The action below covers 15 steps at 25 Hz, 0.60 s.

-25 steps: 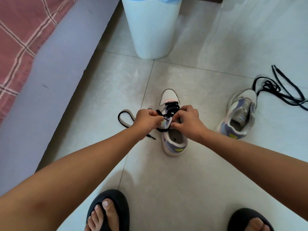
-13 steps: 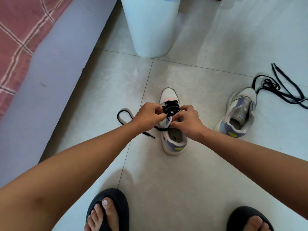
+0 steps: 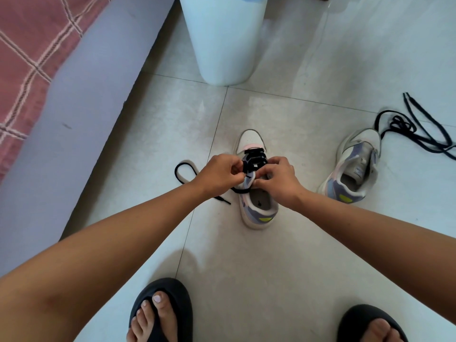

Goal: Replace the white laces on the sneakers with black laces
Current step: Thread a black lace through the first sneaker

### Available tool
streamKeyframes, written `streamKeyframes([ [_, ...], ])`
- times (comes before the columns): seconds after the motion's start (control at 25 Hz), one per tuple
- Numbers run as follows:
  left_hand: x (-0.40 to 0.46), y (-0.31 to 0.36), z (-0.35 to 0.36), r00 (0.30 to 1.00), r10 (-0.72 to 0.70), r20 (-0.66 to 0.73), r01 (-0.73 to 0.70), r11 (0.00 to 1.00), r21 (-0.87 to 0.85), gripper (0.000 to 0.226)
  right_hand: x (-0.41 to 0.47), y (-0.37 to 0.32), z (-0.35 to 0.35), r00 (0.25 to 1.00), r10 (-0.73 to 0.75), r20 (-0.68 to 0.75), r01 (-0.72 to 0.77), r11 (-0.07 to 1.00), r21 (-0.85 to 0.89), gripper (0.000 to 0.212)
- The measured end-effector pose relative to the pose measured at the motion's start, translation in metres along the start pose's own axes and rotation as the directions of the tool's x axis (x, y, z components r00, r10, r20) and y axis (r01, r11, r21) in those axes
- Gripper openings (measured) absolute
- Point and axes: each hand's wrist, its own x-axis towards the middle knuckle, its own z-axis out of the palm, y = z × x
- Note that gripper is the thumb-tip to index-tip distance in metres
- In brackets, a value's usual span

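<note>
Upper left of frame: red plaid bedcover over a grey bed base, both cut off by the frame edge. Top centre: white bin, rim cropped. Left of centre on the tiled floor: loose loop of the black lace trailing out from under the left wrist, tip lying free on the tile. Left hand curled tight, fingertips pinching the lace at the eyelets. Centre: near sneaker upright, toe pointing away, black lace threaded through the front rows only, heel opening bare. Right hand curled too, fingers bunched at the tongue edge, touching the shoe; exact grip on lace or upper hard to make out, fingertips hidden behind knuckles. Right of centre: second sneaker tilted on its side, unlaced, well apart from the first. Far right: spare black lace in a tangle just beside its toe, one end cut off at the frame edge. Bottom: two feet in black slippers, partly cropped.
</note>
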Motion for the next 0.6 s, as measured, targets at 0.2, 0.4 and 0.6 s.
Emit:
streamKeyframes([
  [0.2,0.007,0.001,0.003,0.999,-0.026,0.031,0.025,0.999,0.043,0.005,-0.001,-0.001,0.004,1.0,0.008,-0.001,-0.008,0.999,0.034,0.01],
  [0.4,0.005,0.007,0.01,0.998,-0.07,0.0,0.07,0.998,-0.005,0.004,-0.003,-0.006,0.0,1.0,-0.025,-0.005,0.024,0.993,-0.115,0.012],
  [0.6,-0.026,-0.004,0.042,0.984,-0.176,0.001,0.176,0.984,0.024,0.04,-0.009,-0.015,0.007,0.992,-0.049,0.119,0.095,0.904,-0.418,0.022],
])
